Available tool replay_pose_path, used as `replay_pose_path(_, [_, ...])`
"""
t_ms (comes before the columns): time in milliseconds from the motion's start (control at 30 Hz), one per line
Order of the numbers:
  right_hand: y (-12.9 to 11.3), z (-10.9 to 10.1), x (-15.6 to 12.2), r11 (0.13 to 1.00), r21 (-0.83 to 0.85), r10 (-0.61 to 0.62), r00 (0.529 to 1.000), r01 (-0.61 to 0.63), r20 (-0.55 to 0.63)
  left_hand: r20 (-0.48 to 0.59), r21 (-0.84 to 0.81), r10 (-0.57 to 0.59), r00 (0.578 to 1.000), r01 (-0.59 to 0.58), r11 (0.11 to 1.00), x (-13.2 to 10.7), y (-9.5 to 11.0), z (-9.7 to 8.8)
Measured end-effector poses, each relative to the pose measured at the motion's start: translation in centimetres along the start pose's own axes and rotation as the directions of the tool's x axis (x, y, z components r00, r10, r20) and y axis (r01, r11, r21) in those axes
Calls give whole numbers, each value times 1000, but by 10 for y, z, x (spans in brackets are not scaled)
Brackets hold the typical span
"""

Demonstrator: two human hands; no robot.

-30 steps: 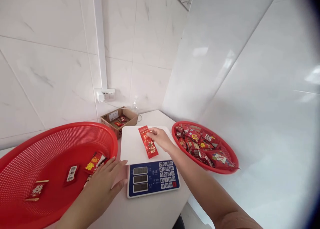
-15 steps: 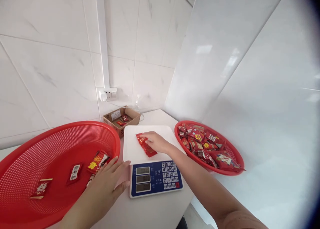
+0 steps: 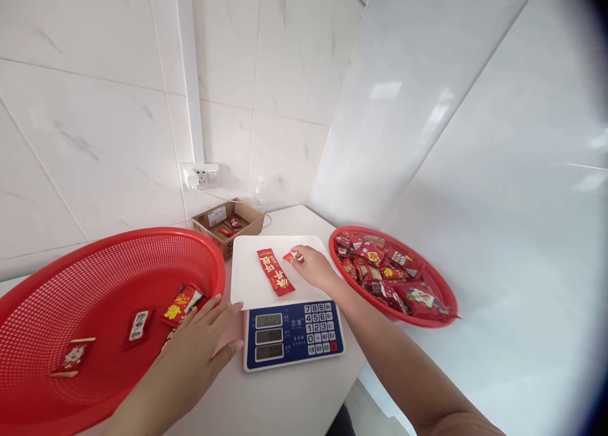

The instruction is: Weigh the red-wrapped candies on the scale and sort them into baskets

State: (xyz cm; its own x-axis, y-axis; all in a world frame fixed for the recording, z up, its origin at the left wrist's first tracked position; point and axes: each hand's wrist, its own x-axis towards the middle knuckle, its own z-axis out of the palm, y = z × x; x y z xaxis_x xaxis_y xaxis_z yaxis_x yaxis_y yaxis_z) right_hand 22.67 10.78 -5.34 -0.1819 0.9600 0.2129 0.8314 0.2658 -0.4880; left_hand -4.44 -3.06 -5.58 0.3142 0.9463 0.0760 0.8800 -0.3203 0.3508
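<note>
A long red packet (image 3: 276, 272) lies on the white pan of a blue-faced scale (image 3: 291, 331). My right hand (image 3: 312, 266) rests on the pan just right of it, fingertips pinching a small red piece (image 3: 288, 257). My left hand (image 3: 199, 347) lies flat with fingers spread on the rim of the big red mesh basket (image 3: 57, 277) at the left, close to the few red packets (image 3: 181, 301) inside it.
A second red basket (image 3: 441, 290) full of several red packets stands to the right of the scale. A small cardboard box (image 3: 228, 223) with a few packets sits behind the scale by the tiled wall. A wall socket (image 3: 202, 176) hangs above it.
My right hand has let go of the long packet, which now lies flat on the pan, and shifted right to pinch a small red piece. The left hand has stayed put.
</note>
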Motion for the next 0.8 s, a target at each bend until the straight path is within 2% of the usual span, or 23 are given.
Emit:
replay_pose_path(67, [1, 2, -8, 1000, -10, -24, 999, 25, 28, -15, 9, 20, 1000, -20, 1000, 0, -1, 1])
replay_pose_path(267, [-14, 16, -23, 961, 36, -277, 956, 275, 93, -55, 28, 86, 995, -85, 996, 1, -5, 3])
replay_pose_path(400, [-28, 25, -22, 943, -40, -324, 938, 331, 126, -110, 70, 119, 987, -112, 991, 3, -17, 17])
replay_pose_path(500, [-28, 21, -17, 945, -40, -316, 939, 324, 137, -130, 95, 108, 986, -96, 991, 6, -27, 28])
replay_pose_path(600, [-13, -3, -16, 977, -53, -205, 977, 208, 51, -151, 63, 86, 985, -78, 995, 8, -33, 35])
replay_pose_path(700, [13, -46, -27, 990, -142, -33, 999, 27, -36, -183, 13, 64, 981, -62, 998, 9, -34, 37])
replay_pose_path(800, [44, -88, -52, 979, -166, 112, 993, -114, -27, -208, -24, 65, 976, -72, 997, 10, -32, 32])
